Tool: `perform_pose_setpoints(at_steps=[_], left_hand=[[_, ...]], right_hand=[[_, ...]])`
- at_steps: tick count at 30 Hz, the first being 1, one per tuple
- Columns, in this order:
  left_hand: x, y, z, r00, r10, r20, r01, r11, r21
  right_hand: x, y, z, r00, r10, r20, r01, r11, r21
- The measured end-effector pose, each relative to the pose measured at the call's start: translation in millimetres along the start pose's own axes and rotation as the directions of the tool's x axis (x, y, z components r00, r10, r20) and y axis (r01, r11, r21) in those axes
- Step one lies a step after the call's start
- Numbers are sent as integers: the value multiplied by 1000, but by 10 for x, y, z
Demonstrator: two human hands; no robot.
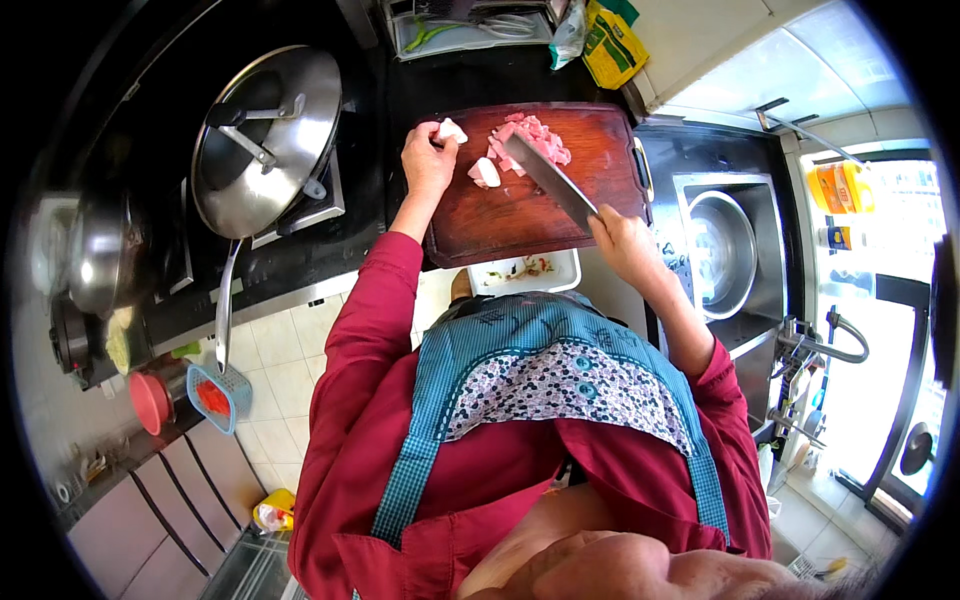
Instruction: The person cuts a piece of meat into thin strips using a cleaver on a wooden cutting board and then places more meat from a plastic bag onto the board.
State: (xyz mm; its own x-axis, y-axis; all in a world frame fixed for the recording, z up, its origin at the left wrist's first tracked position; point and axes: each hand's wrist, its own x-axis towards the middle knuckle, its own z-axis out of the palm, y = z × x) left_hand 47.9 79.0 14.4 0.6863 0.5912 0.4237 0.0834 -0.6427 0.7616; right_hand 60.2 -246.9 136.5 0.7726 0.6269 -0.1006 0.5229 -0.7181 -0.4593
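Observation:
My right hand (pixel 621 238) grips the handle of a cleaver-like kitchen knife (pixel 551 182). Its broad blade slants across a dark red wooden cutting board (pixel 510 217), the tip at the edge of a heap of diced pink meat (pixel 536 139). Over the board's left side, my left hand (pixel 429 161) holds a pale whitish piece (pixel 451 132) between thumb and fingers; it looks like fat or meat. Another pale-and-pink chunk (pixel 484 173) lies on the board, left of the blade. The knife handle is mostly hidden by my fingers.
To the left, a lidded steel wok (pixel 274 180) sits on the stove, its long handle (pixel 225 315) jutting toward me. A steel basin (pixel 721 255) stands in the sink at right. Below the board's near edge is a white tray (pixel 566 274) with scraps. Green peppers (pixel 420 34) lie behind.

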Motion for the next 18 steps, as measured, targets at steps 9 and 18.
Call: perform_pose_setpoints(at_steps=[9, 18], left_hand=[[-295, 474, -218, 671, 397, 627, -539, 841, 44], [-642, 654, -599, 805, 17, 593, -259, 909, 327]], right_hand=[[-373, 486, -86, 996, 37, 79, -17, 970, -244], [-480, 9, -3, 997, -49, -56, 50, 999, 5]])
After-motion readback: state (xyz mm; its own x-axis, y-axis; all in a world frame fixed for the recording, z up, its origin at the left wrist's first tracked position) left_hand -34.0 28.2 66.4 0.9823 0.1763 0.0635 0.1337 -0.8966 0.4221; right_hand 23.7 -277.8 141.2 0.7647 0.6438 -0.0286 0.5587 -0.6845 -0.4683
